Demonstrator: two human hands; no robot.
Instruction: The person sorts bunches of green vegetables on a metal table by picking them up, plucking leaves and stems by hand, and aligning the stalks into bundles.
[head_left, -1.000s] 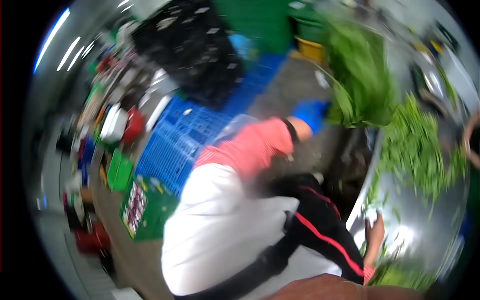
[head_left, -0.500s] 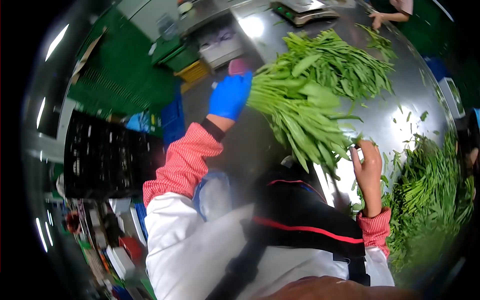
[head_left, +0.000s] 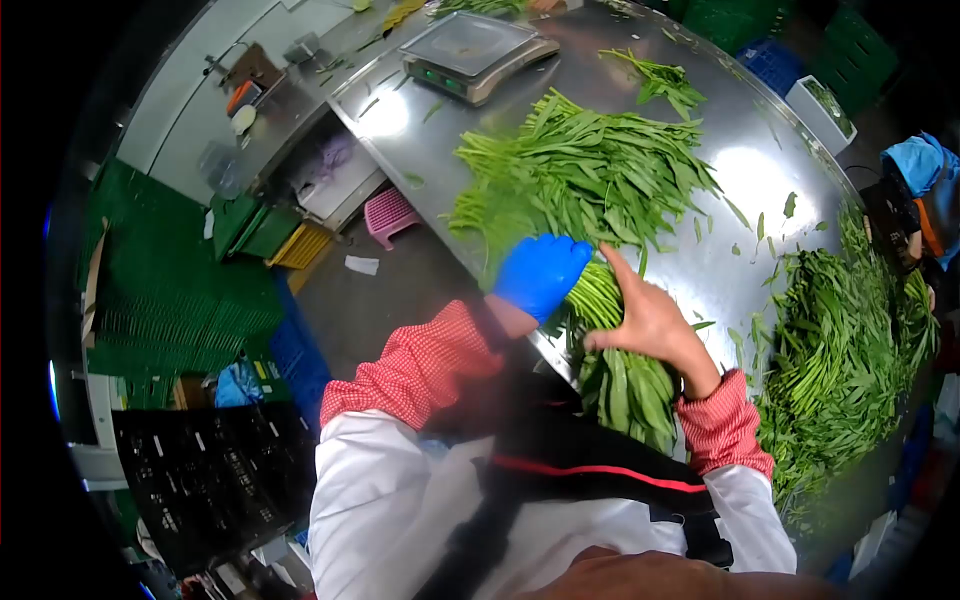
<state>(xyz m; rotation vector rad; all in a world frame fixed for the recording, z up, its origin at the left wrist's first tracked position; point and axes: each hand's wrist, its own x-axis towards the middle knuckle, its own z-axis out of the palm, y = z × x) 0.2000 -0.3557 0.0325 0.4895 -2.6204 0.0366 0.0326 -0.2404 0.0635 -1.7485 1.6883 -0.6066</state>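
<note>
My left hand (head_left: 543,277), in a blue glove, is closed on a bunch of water spinach (head_left: 630,395) at the table's near edge. The bunch's stems point up and away, and its long leaves hang down towards my apron. My bare right hand (head_left: 655,318) arches over the stems from the right, thumb and forefinger wide apart; some of its fingers are hidden. Just beyond both hands lies a larger heap of water spinach (head_left: 610,170) on the metal table (head_left: 740,170).
A weighing scale (head_left: 475,50) stands on the far part of the table. To the right lies a big pile of greens (head_left: 840,360), with loose leaves around it. A pink stool (head_left: 390,215) and black crates (head_left: 215,470) are on the left, off the table.
The bunch has swung round: its leaves pointed right and now hang towards me. My left hand has come right and nearer; my right hand has moved left to the stems. The view has shifted.
</note>
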